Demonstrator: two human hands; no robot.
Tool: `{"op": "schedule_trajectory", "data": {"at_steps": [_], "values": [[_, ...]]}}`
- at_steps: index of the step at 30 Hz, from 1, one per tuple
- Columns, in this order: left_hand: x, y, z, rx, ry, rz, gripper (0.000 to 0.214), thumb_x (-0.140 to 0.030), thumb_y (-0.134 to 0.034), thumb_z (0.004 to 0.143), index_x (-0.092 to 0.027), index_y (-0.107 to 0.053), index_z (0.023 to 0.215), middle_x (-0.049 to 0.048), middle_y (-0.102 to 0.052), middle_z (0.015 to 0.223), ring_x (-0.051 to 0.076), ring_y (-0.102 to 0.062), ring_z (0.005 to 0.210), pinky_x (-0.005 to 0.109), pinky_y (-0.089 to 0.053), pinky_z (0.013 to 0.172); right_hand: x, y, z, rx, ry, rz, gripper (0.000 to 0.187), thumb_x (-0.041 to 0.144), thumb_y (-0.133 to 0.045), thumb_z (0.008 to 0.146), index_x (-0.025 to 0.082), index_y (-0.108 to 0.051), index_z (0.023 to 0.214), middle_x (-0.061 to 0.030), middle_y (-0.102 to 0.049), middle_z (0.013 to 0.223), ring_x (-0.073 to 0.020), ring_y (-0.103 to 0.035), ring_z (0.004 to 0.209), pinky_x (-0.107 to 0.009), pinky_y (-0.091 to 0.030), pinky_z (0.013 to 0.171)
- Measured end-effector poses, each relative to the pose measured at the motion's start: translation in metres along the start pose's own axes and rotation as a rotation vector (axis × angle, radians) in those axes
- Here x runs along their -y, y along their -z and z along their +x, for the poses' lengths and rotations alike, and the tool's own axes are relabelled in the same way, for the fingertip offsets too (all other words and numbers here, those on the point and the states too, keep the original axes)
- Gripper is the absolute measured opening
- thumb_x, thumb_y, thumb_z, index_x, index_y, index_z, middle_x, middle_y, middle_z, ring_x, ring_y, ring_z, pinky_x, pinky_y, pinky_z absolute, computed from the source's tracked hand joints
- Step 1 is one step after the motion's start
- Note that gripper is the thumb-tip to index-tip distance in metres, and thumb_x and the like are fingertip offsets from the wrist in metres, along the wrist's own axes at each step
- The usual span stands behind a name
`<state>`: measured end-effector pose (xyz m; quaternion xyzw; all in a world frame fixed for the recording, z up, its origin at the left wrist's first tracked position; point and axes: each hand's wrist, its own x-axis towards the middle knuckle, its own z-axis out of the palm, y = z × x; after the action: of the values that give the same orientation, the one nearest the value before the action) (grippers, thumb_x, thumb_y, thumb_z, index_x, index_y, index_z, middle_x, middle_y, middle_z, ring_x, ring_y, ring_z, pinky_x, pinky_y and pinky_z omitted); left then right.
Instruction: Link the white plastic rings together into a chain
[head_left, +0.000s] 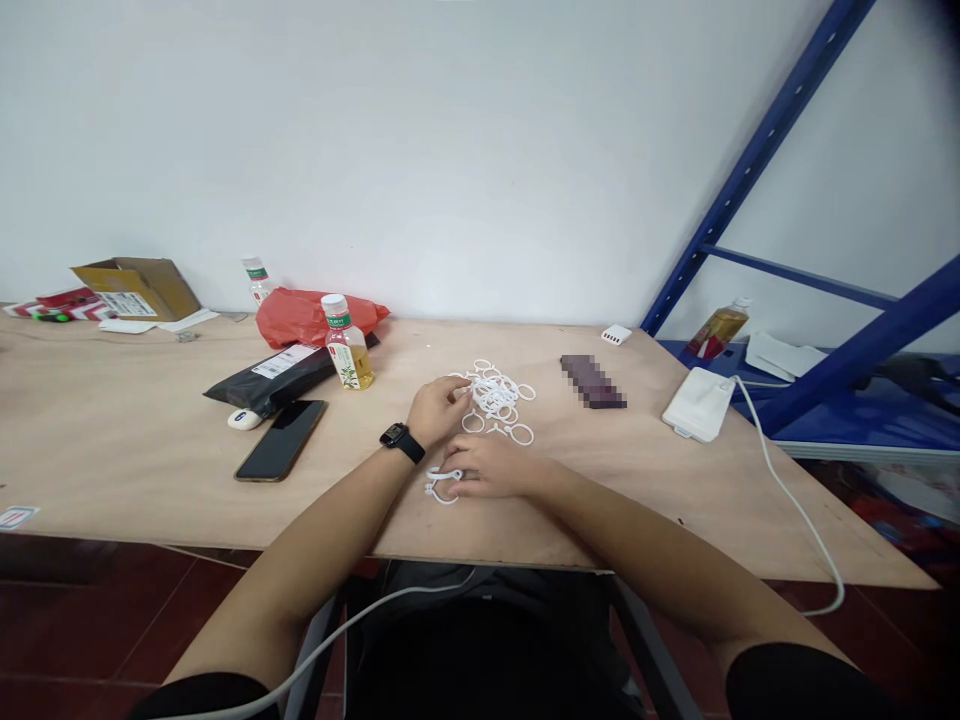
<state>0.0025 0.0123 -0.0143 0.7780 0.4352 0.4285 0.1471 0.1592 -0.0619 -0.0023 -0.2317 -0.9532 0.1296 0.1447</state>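
Observation:
A loose pile of white plastic curtain rings (495,392) with small eyelets lies mid-table, some spread round its edge. My left hand (437,410), a black watch on its wrist, reaches the pile's left side. Its thumb and fingers come together there on a white ring, partly hidden. Closer to the table's front edge, my right hand (495,467) is curled with its fingertips on a small group of white curtain rings (442,497). Those rings touch one another; whether they are linked I cannot tell.
Left of my hands are a phone (280,441), a white earbud case (244,419), a black parcel (255,387), a drink bottle (349,350) and a red bag (292,318). A blurred-out dark item (592,382) and a white device (699,404) with a cable are at right.

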Motion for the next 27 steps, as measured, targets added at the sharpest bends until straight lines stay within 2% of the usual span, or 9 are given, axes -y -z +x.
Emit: {"op": "schedule_trajectory", "data": {"at_steps": [4, 8, 12, 16, 19, 22, 27], "values": [[0.001, -0.001, 0.0, 0.028, 0.04, -0.014, 0.026, -0.025, -0.06, 0.083, -0.02, -0.07, 0.106, 0.0043, -0.072, 0.108, 0.014, -0.065, 0.074, 0.029, -0.054, 0.076, -0.01, -0.001, -0.002, -0.051, -0.066, -0.088, 0.018, 0.027, -0.056, 0.09, 0.018, -0.07, 0.096, -0.0065, -0.065, 0.092, -0.0169, -0.06, 0.085, -0.027, -0.045, 0.075], [-0.003, 0.004, 0.001, 0.015, -0.011, -0.061, 0.022, -0.028, -0.056, 0.087, -0.019, -0.072, 0.1, 0.0046, -0.073, 0.101, 0.015, -0.065, 0.078, 0.028, -0.052, 0.076, -0.023, 0.002, -0.006, -0.169, -0.152, -0.153, 0.017, 0.026, -0.056, 0.09, 0.017, -0.067, 0.08, -0.0047, -0.064, 0.079, -0.0157, -0.057, 0.075, -0.026, -0.04, 0.068], [-0.014, 0.012, -0.001, 0.066, -0.102, -0.153, 0.028, -0.034, -0.051, 0.092, -0.017, -0.072, 0.099, 0.0066, -0.073, 0.096, 0.016, -0.065, 0.083, 0.026, -0.05, 0.074, -0.034, 0.01, -0.009, -0.344, -0.316, -0.071, 0.02, 0.029, -0.056, 0.09, 0.018, -0.065, 0.076, -0.003, -0.066, 0.075, -0.0145, -0.056, 0.07, -0.025, -0.037, 0.065], [-0.02, 0.013, -0.004, 0.206, -0.143, -0.178, 0.035, -0.041, -0.05, 0.093, -0.017, -0.068, 0.111, 0.007, -0.073, 0.098, 0.016, -0.066, 0.08, 0.026, -0.05, 0.072, -0.044, 0.015, -0.011, -0.484, -0.462, 0.077, 0.019, 0.026, -0.055, 0.087, 0.018, -0.065, 0.073, -0.0008, -0.065, 0.07, -0.0127, -0.054, 0.063, -0.023, -0.036, 0.059], [-0.019, 0.009, -0.006, 0.259, -0.129, -0.161, 0.04, -0.043, -0.052, 0.091, -0.017, -0.063, 0.12, 0.0057, -0.073, 0.095, 0.014, -0.063, 0.07, 0.025, -0.049, 0.066, -0.048, 0.015, -0.013, -0.588, -0.54, 0.136, 0.017, 0.027, -0.054, 0.087, 0.018, -0.065, 0.078, -0.0004, -0.066, 0.071, -0.0129, -0.055, 0.063, -0.023, -0.037, 0.058], [-0.015, 0.005, -0.007, 0.242, -0.102, -0.168, 0.039, -0.041, -0.054, 0.09, -0.017, -0.063, 0.119, 0.0049, -0.072, 0.092, 0.012, -0.06, 0.065, 0.024, -0.047, 0.062, -0.049, 0.015, -0.013, -0.635, -0.577, 0.173, 0.016, 0.029, -0.054, 0.086, 0.019, -0.064, 0.08, 0.0005, -0.065, 0.07, -0.0128, -0.056, 0.062, -0.023, -0.038, 0.057], [-0.009, 0.001, -0.005, 0.131, -0.058, -0.209, 0.032, -0.038, -0.059, 0.087, -0.017, -0.064, 0.111, 0.0024, -0.068, 0.081, 0.011, -0.058, 0.063, 0.023, -0.046, 0.061, -0.048, 0.014, -0.013, -0.65, -0.571, 0.207, 0.021, 0.036, -0.055, 0.087, 0.019, -0.062, 0.077, 0.0011, -0.062, 0.066, -0.0118, -0.052, 0.057, -0.023, -0.038, 0.054]]}}
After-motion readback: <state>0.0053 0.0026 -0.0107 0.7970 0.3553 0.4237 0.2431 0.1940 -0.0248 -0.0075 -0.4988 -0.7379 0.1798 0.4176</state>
